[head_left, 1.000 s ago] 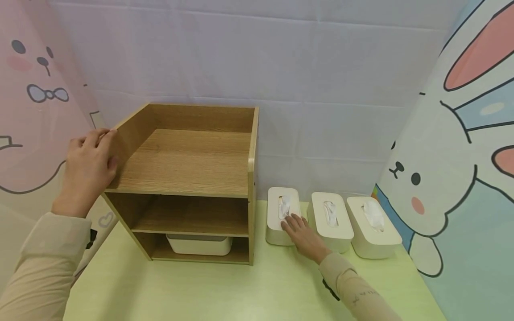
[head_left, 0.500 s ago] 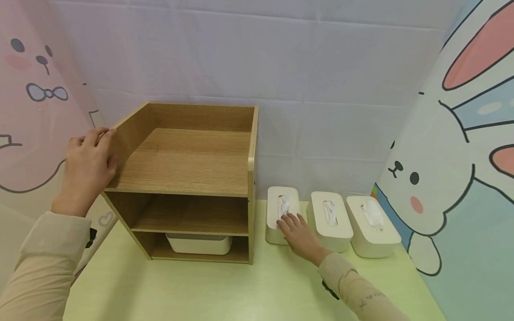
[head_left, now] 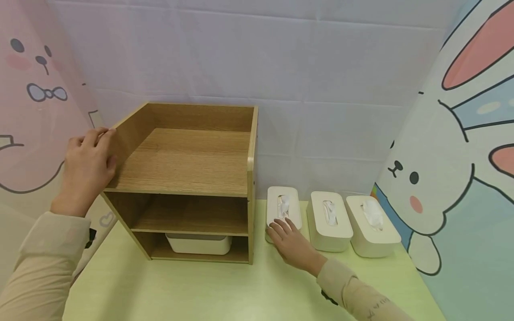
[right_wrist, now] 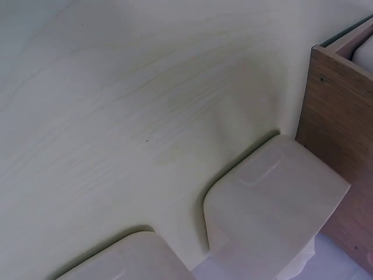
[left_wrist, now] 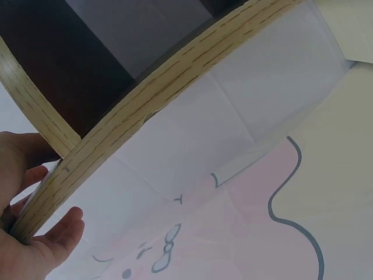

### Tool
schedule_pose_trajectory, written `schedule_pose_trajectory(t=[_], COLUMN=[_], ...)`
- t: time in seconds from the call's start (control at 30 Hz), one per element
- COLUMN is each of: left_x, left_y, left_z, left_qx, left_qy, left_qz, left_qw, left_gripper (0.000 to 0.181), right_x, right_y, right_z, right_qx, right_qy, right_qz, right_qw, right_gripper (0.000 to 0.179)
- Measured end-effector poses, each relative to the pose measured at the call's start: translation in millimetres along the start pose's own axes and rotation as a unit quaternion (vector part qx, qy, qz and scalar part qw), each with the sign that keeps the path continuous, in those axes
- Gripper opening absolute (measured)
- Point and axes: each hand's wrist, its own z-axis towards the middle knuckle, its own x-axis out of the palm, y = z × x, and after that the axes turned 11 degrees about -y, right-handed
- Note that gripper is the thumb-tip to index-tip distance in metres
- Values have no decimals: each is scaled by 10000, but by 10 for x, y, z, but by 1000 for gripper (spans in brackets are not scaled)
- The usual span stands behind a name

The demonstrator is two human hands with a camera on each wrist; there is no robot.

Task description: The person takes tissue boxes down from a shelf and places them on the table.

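Observation:
My left hand (head_left: 86, 167) grips the top edge of the left side panel of a wooden shelf (head_left: 192, 158). In the left wrist view, that hand's fingers and thumb lie on either side of the panel (left_wrist: 111, 131). My right hand (head_left: 292, 246) touches the near end of the leftmost white tissue box (head_left: 272, 207), its fingers extended across the front of the lid. The right wrist view shows this tissue box (right_wrist: 274, 198) close beside the shelf, but no part of the hand. White tissue pokes out of the slot in its lid.
Two more white tissue boxes, a middle one (head_left: 330, 223) and a right one (head_left: 373, 232), stand in a row to the right. Another white box (head_left: 198, 245) sits in the shelf's bottom compartment. A pale green table (head_left: 201, 290) supports everything. Printed cloth hangs around it.
My right hand has slid left and toward me, from the right part of the leftmost tissue box's lid to its near edge. The left hand stays on the shelf panel.

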Motion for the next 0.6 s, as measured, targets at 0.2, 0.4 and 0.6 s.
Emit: schedule_pose_trajectory(t=[0.2,0.4,0.6], left_x=[0,4,2], left_y=[-2,-2,-6], left_z=[-1,-5,-2], left_qx=[-39,-52,-118], left_qy=[31,47,111], left_qz=[11,16,38], left_qw=[10000,10000,9999], left_gripper=[52,52,52], right_x=[-9,-19,-43], right_y=[140,307,480], right_z=[-19,-80,-101], right_qx=[-230,-647,-940], right_qy=[-265,-329,-239], right_qz=[229,137,240], right_qw=[9991,9973,9950], right_gripper=[49,49,46])
